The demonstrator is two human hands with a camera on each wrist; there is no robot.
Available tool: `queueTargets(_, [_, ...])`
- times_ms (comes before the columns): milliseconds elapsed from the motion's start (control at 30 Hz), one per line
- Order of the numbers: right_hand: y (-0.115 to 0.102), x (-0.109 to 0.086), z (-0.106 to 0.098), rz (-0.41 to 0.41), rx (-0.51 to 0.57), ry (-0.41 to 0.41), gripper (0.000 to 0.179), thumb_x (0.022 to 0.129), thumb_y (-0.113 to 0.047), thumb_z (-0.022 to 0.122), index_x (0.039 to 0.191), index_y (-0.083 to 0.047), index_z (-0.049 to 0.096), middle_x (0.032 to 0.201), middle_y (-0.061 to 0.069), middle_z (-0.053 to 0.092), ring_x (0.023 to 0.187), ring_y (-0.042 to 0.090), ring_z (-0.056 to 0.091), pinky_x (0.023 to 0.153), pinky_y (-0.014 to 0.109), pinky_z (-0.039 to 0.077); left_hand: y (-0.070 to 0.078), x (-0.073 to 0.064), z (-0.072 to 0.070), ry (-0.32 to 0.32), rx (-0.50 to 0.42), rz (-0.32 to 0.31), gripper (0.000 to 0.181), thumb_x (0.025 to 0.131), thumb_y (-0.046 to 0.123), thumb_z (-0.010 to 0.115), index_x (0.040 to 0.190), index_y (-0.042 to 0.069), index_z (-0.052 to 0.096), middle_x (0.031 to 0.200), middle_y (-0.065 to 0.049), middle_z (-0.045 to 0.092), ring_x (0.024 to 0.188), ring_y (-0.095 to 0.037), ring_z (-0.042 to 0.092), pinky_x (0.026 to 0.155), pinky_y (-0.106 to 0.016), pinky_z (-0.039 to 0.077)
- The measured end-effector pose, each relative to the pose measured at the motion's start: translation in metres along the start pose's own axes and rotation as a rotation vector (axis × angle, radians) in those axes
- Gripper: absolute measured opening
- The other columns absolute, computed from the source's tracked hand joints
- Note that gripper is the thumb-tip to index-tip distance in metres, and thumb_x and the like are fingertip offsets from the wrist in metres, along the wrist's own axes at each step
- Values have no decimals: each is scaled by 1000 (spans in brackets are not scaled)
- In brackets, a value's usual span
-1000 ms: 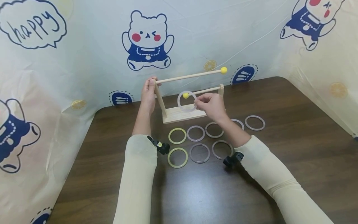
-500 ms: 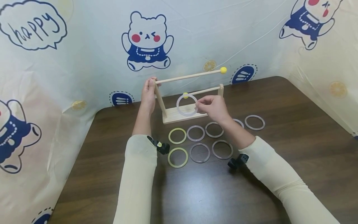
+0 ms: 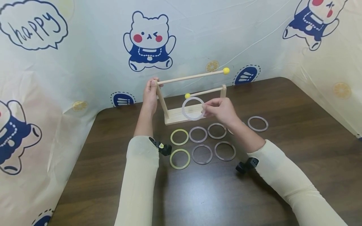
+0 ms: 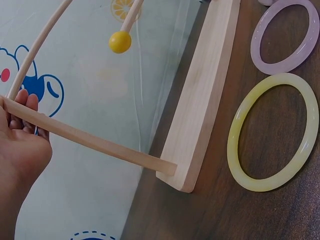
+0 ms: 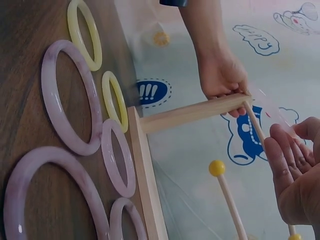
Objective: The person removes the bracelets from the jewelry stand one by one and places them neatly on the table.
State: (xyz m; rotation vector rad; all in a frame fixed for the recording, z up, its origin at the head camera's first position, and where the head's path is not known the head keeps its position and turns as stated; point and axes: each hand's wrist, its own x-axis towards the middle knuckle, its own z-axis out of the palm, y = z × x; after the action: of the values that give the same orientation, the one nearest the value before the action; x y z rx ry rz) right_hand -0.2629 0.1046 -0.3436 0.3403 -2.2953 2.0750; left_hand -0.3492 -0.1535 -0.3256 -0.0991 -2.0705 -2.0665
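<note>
A wooden bangle stand (image 3: pixel 176 117) with two rods ending in yellow balls stands at the back of the table. My left hand (image 3: pixel 150 95) grips the top of its left post, fingers wrapped behind it in the left wrist view. Thumb and fingertips of my right hand (image 3: pixel 222 110) pinch a pale translucent bangle (image 3: pixel 183 109) by its right side. The bangle is held upright before the stand, just below the lower rod's yellow ball (image 3: pixel 187 95) in the head view. In the right wrist view, the palm and fingers partly hide it. Both rods carry no bangles.
In front of the stand lie two yellow bangles (image 3: pixel 179 144) and several lilac ones (image 3: pixel 198 142), roughly in two rows. Another pale bangle (image 3: pixel 258 130) lies farther right. My right forearm partly covers one more. A printed cloth (image 3: pixel 192 37) hangs behind the table.
My right hand has drawn the bangle down and slightly right, from overlapping the lower rod's ball to below it. My left hand and the stand stay still.
</note>
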Motion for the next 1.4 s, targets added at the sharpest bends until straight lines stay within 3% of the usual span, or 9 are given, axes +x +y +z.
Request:
queueTargets(267, [8, -5, -11, 7, 14, 21, 20, 84, 2, 63, 97, 17, 62, 66, 3, 65, 55, 11, 62, 58, 28, 53, 0, -1, 1, -4, 7, -2, 37, 98, 38, 36, 121, 13, 48, 105, -1, 54, 116, -18, 44, 101, -38, 26])
queueTargets(567, [16, -8, -26, 41, -26, 14, 23, 85, 0, 62, 97, 19, 60, 66, 5, 65, 55, 10, 63, 59, 27, 52, 0, -2, 1, 0, 13, 2, 36, 98, 38, 36, 120, 13, 49, 105, -1, 54, 115, -18, 43, 101, -39, 26])
queueTargets(800, [21, -11, -37, 50, -107, 3, 23, 86, -2, 63, 97, 17, 61, 68, 8, 66, 56, 10, 63, 62, 33, 53, 0, -1, 1, -4, 22, -2, 37, 98, 39, 35, 121, 13, 48, 108, -2, 54, 116, -18, 43, 102, -40, 25])
queueTargets(1167, [31, -16, -52, 70, -142, -4, 24, 86, -3, 63, 98, 18, 60, 70, 10, 66, 58, 10, 64, 60, 29, 53, -2, -1, 0, -9, 13, 13, 37, 98, 38, 36, 121, 11, 47, 107, -2, 53, 117, -20, 42, 101, -38, 25])
queueTargets(1400, [39, -18, -61, 93, -213, -12, 22, 86, -3, 62, 96, 16, 62, 71, 12, 66, 60, 12, 65, 65, 39, 53, 0, -1, 0, -14, 40, 14, 34, 98, 40, 35, 118, 16, 48, 108, -2, 54, 116, -19, 41, 100, -39, 25])
